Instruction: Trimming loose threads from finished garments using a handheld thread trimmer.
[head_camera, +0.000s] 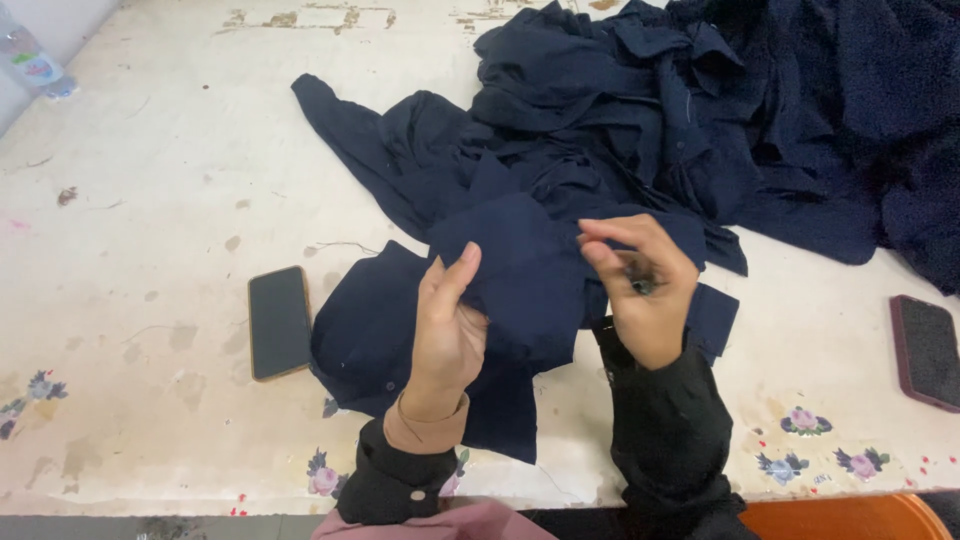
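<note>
From the head view, looking down, the person holds up one part of a dark navy garment (520, 270) above a worn white table (150, 200) with small printed flowers along its near edge. The left hand (445, 325) pinches the edge of the cloth, thumb pressed against the fingers with the fabric between them. The right hand (640, 285) is at the other side of the same fold; its fingers are curled together around a small dark object, perhaps a tool, but I cannot tell what it is, and the thumb and first finger meet close at the cloth. The rest of the garment lies on the table below the hands, and its sleeve reaches toward the far left. Behind it, a bigger heap of navy clothing (760, 120) covers the far right of the table. One black phone (279, 322) lies flat just left of the garment, a second phone in a dark red case (927, 350) is at the right edge, and a plastic bottle (30, 60) is in the far left corner. In my judgement, the cloth should be kept tight between both hands, so the working point is flat and easy to see.
</note>
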